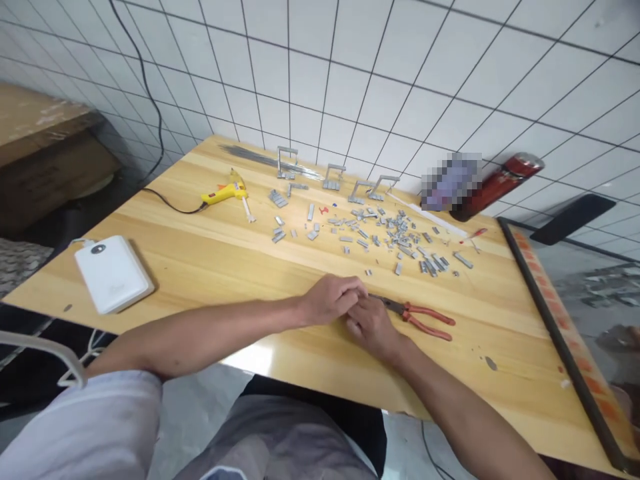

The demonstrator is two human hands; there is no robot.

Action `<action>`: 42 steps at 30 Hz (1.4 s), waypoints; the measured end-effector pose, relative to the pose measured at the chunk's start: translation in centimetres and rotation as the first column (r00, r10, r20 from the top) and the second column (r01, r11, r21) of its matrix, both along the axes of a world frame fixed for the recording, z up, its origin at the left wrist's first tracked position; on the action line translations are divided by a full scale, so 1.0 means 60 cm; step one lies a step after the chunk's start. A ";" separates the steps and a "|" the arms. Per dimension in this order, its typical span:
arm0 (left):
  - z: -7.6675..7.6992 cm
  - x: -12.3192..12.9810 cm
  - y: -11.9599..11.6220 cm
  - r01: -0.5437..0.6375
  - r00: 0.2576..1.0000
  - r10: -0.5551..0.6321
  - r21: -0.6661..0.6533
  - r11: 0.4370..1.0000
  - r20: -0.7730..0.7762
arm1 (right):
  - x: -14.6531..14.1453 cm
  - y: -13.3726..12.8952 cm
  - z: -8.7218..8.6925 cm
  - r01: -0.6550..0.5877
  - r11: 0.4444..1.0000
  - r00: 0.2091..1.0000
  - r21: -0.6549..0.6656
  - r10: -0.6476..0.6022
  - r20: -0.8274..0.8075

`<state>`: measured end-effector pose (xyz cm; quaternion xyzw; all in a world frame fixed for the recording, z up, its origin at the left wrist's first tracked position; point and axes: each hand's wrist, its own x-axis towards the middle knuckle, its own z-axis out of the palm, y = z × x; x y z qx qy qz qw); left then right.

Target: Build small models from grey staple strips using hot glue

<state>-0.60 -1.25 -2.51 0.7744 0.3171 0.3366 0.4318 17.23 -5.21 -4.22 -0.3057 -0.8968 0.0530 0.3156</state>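
My left hand (333, 298) and my right hand (371, 325) meet over the front middle of the wooden table, fingers curled together. Whatever lies between the fingertips is hidden or too small to name. Just right of my hands are pliers (406, 310) with red handles; their jaw tips are partly covered by my right hand. Beyond the hands, many small grey pieces (400, 230) lie scattered. Several grey frame-like assemblies (334, 177) stand near the wall, beside a bundle of thin grey rods (267, 159).
A yellow glue gun (225, 192) with a cord and a white power bank (114, 273) lie to the left. At the back right, a red flask (500, 185) leans near the tiled wall. A dark-framed glass panel (550, 320) borders the right side; a small red-handled screwdriver (474, 235) lies near it.
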 end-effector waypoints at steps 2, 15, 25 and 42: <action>0.000 0.001 0.001 -0.009 1.000 0.008 -0.027 1.000 -0.007 | 0.000 0.002 0.000 0.001 1.000 1.000 0.006 -0.001 0.005; 0.012 -0.002 0.004 -0.026 0.998 0.019 -0.145 0.989 -0.055 | -0.002 0.005 0.004 0.013 1.000 1.000 0.003 -0.013 0.011; 0.015 -0.004 0.001 -0.043 0.998 0.035 -0.144 0.989 -0.055 | -0.008 0.004 0.002 0.019 1.000 1.000 -0.008 -0.019 0.005; 0.012 -0.002 0.005 -0.036 0.999 0.031 -0.142 0.989 -0.039 | -0.007 0.006 0.001 0.010 1.000 1.000 -0.018 -0.010 -0.003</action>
